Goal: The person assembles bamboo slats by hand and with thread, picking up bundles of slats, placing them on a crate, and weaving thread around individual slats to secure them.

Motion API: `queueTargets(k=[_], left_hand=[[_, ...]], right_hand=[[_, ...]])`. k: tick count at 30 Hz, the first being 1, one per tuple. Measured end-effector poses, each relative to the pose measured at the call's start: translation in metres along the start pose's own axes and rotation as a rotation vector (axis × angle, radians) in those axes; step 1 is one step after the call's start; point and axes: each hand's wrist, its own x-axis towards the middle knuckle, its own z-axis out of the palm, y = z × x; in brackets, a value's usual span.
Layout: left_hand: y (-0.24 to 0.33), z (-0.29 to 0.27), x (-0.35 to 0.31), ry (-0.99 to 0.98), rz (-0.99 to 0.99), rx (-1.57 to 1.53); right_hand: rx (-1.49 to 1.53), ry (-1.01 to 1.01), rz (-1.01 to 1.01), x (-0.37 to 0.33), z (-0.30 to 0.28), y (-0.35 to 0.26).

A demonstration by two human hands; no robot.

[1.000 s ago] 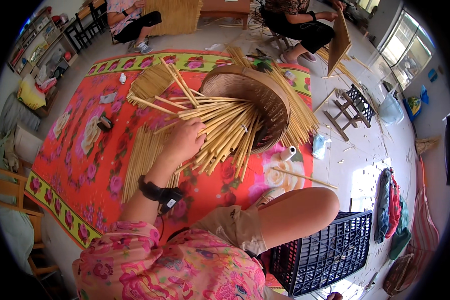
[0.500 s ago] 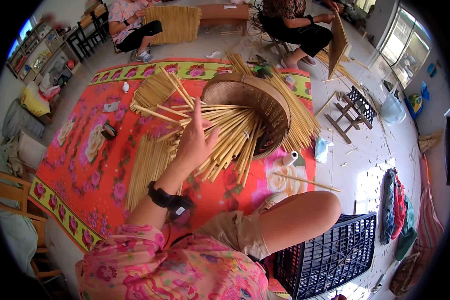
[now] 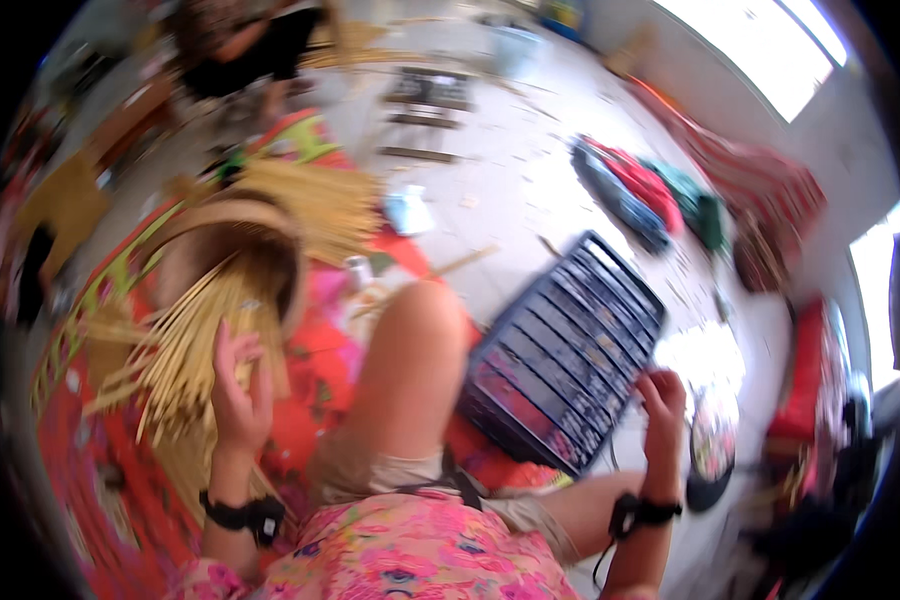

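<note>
Swinging toward the person's right, the head view is leaving the woven basket (image 3: 185,262) at the picture's left, while the left hand (image 3: 240,395), lying over the sticks in the earlier frame, is now hovering at their right side, and the right hand (image 3: 662,390) is coming into sight. Sticks (image 3: 185,350) are spilling from the basket's mouth in a loose fan; the basket is tipping on its side on the red flowered mat (image 3: 295,440), left of the raised knee (image 3: 415,335). On the left, the grip is standing released, fingers spreading and pointing up; blur is hiding whether they are touching the outermost sticks. On the right, fingers are curling just beside the dark plastic crate (image 3: 570,350), and I cannot tell whether that grip is holding anything. For handling the sticks well, an open left palm is probably serving best when it is gathering the near ends lightly together, since pinching one stick is likely dragging its neighbours out of line. Because the basket is leaning, pushing hard against the bundle is risking a roll; steadying the rim is seeming wise. Turning the head this far is also putting the fan toward the edge of sight, so slower movement is looking safer.
</note>
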Motion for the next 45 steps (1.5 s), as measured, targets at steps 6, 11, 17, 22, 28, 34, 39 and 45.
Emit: queueTargets(k=[6, 11, 17, 22, 28, 34, 39, 45], left_hand=[[0.042, 0.068, -0.035, -0.5, 0.386, 0.0], [0.019, 0.085, -0.042, -0.444, 0.436, -0.067], [0.009, 0.085, -0.044, -0.386, 0.444, -0.056], [0.007, 0.087, -0.048, -0.386, 0.422, -0.051], [0.01, 0.091, -0.05, -0.385, 0.412, -0.068], [0.007, 0.088, -0.049, -0.357, 0.425, -0.05], [0.008, 0.085, -0.05, -0.381, 0.367, -0.092], [0.004, 0.084, -0.05, -0.359, 0.404, -0.116]], right_hand=[[0.714, -0.263, 0.191, 0.027, 0.031, -0.004], [0.981, -0.345, 0.263, 0.012, 0.05, 0.027], [0.936, -0.482, 0.344, 0.004, 0.069, 0.018], [0.931, -0.551, 0.355, 0.001, 0.077, 0.021], [0.892, -0.586, 0.416, 0.001, 0.082, 0.019], [0.859, -0.572, 0.461, 0.002, 0.095, 0.022], [0.755, -0.614, 0.375, -0.001, 0.093, 0.015], [0.726, -0.495, 0.337, -0.002, 0.097, 0.017]])
